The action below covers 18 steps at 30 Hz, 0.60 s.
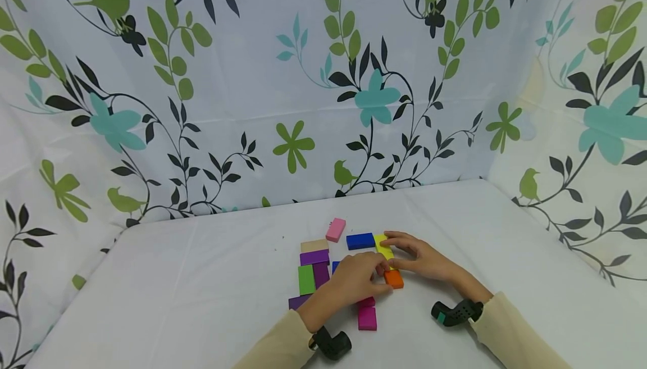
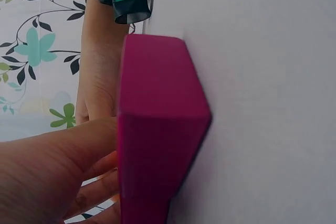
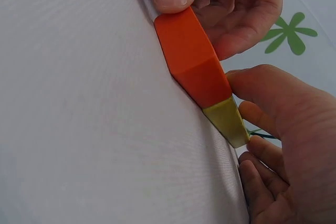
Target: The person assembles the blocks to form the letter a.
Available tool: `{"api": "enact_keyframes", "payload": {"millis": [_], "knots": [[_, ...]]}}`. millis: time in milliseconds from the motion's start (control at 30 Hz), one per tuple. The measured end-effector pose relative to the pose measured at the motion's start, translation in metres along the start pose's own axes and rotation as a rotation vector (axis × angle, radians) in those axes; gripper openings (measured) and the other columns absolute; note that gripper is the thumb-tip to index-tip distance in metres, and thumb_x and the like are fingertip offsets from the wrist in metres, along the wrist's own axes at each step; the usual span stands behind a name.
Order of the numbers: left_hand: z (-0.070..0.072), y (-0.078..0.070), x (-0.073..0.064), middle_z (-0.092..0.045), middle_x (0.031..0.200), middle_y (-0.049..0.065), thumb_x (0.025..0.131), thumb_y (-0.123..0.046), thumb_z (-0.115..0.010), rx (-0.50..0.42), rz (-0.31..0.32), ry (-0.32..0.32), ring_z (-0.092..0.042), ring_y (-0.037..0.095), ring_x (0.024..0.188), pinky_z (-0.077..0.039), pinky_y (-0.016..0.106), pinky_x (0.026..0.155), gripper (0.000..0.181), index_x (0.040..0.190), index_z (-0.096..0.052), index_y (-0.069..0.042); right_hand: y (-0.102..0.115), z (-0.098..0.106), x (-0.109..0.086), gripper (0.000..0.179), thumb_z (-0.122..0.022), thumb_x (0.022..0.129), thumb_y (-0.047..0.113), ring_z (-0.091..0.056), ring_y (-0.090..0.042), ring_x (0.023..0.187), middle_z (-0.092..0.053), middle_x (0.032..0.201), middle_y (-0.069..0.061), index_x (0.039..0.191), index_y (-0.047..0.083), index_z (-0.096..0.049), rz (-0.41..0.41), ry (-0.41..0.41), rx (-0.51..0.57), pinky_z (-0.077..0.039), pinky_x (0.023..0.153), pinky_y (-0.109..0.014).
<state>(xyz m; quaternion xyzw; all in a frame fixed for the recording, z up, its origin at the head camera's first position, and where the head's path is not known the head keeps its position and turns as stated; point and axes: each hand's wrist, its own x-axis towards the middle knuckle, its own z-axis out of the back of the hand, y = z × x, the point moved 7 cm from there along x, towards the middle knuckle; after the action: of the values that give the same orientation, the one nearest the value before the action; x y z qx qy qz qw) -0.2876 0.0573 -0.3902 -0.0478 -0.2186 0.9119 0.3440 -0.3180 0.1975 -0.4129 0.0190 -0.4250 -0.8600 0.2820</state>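
Observation:
Wooden-looking blocks lie on a white table. In the head view, my left hand reaches over them and pinches an orange block between thumb and fingers. The right wrist view shows that thumb over one end of the orange block. My right hand holds a yellow block, its thumb where yellow meets orange and its fingers toward the far end. A blue block stands beside the yellow one. Below my left hand lies a magenta block, seen large in the left wrist view.
To the left sit a tan block, a purple block, a green block and a dark purple block. A pink block lies apart farther back. A patterned curtain hangs behind the table.

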Motion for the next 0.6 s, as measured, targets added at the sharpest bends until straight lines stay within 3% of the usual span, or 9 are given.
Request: {"api": "enact_keyframes", "payload": {"millis": [267,600], "knots": [[0.0007,-0.0002,-0.0017,-0.062,0.101,-0.006,0.086,-0.037,-0.074,0.049,0.029,-0.011,-0.051,0.003,0.079,-0.048,0.036,0.087,0.033,0.11,-0.064,-0.017,0.001,-0.0006,-0.0001,0.041,-0.067,0.092,0.019,-0.034,-0.047,0.136,-0.04,0.149,-0.024,0.13,0.005,-0.06,0.017,-0.003,-0.01,-0.032,0.104,-0.064],[0.0039,-0.0021,-0.0077,-0.062,0.103,-0.006,0.09,-0.037,-0.069,0.032,-0.003,0.016,-0.055,0.005,0.089,-0.045,0.036,0.09,0.03,0.112,-0.065,-0.016,-0.0008,-0.0013,0.0002,0.041,-0.066,0.093,0.02,-0.034,-0.048,0.136,-0.039,0.149,-0.024,0.13,0.005,-0.06,0.009,-0.004,0.001,-0.032,0.104,-0.065]]}}
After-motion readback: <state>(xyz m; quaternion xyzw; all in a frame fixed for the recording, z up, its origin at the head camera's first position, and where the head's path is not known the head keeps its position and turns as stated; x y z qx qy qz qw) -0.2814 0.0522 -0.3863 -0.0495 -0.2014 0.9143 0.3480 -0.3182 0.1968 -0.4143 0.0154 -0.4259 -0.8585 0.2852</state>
